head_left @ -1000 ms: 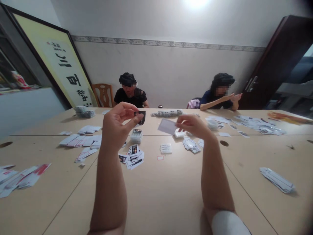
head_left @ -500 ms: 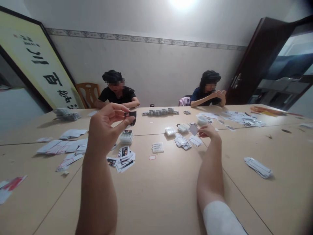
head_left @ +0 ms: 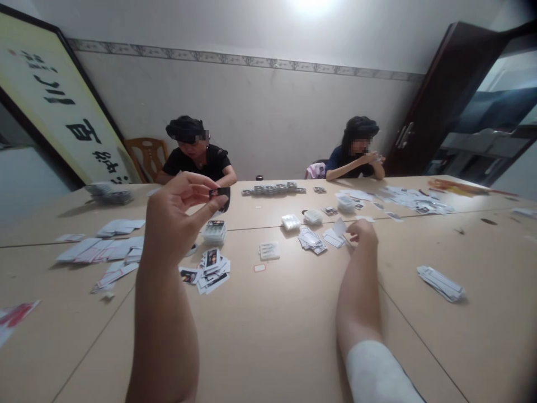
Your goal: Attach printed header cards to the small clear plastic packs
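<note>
My left hand [head_left: 174, 215] is raised over the table, pinching a small dark printed card [head_left: 220, 198] between thumb and fingertips. Farther out on the right, my right hand [head_left: 364, 230] has its fingers closed on a small pale grey card [head_left: 339, 226], beside some white cards [head_left: 333, 239]. A loose heap of white-backed cards [head_left: 311, 240] lies to the left of those. Below my left hand's card stand stacked clear plastic cases [head_left: 213, 232], with scattered picture cards [head_left: 213, 271] in front of them. A single clear case [head_left: 269, 250] with slim items inside sits mid-table, near a red-edged label [head_left: 259, 268].
Across the table sit two people, one [head_left: 197, 159] at left and one [head_left: 356, 159] at right. A row of small packs [head_left: 274, 189] lies between them. White papers [head_left: 100, 250] spread at left, more papers [head_left: 419, 201] at far right, and a card bundle [head_left: 440, 284] nearer.
My right hand has drawn slightly nearer and tilted the grey card, uncovering a small pack behind it. My left hand still holds the dark card. The whole view has shifted a little.
</note>
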A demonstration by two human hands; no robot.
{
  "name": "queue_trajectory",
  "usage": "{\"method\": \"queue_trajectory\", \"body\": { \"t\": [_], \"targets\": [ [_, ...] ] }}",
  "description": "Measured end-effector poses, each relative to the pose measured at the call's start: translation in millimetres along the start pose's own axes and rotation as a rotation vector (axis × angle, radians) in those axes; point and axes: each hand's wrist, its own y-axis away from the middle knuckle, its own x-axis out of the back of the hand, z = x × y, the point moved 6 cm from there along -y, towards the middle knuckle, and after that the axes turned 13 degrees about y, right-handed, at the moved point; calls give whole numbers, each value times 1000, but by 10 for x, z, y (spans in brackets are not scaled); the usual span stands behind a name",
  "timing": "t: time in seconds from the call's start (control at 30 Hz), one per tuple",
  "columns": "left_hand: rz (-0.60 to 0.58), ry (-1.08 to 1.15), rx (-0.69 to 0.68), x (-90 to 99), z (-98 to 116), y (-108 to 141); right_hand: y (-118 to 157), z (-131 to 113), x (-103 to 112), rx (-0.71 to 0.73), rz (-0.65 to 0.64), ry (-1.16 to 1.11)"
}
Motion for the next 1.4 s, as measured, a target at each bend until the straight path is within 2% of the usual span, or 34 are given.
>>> {"method": "queue_trajectory", "body": {
  "t": [0.07, 0.13, 0.27, 0.4, 0.47, 0.57, 0.67, 0.73, 0.83, 0.97, 1.07, 1.13, 1.2, 1.23, 1.3, 1.4],
  "targets": [
    [5, -12, 1, 4, 9, 2, 10, 29, 2, -45, -51, 21],
    [7, -17, 3, 6, 19, 4, 27, 43, 51, -54, -49, 26],
    [11, -17, 6, 20, 27, 2, 70, -16, 269, -2, 56, 70],
    [22, -18, 11, 51, 12, -10, 158, -278, 405, 75, 156, 223],
    [40, -21, 0, 74, 12, -15, 253, -446, 340, 124, 208, 333],
    [57, -24, -16, 99, 14, -21, 473, -593, 72, 216, 238, 483],
    [54, -26, -12, 111, 3, -27, 719, -568, -173, 302, 205, 574],
    [56, -24, -9, 116, -4, -29, 852, -544, -183, 352, 187, 597],
    [45, -1, 9, 96, -12, -28, 1028, -632, 47, 439, 183, 572],
    [-4, 8, 31, -26, 6, -7, 1475, -990, 522, 665, 213, 417],
    [-71, 23, 51, -184, 24, 30, 1965, -1271, 780, 870, 243, 198],
    [-131, 24, 56, -293, 43, 62, 2199, -1409, 881, 1017, 242, -72],
    [-179, 16, 47, -369, 74, 89, 2139, -1447, 866, 948, 285, -88],
    [-192, 14, 41, -389, 91, 98, 1995, -1420, 813, 828, 313, 2],
    [-191, 12, 29, -392, 123, 102, 1626, -1324, 637, 667, 290, 116],
    [-163, -14, 24, -343, 134, 88, 1023, -996, 279, 411, 212, 289]
  ]
}}
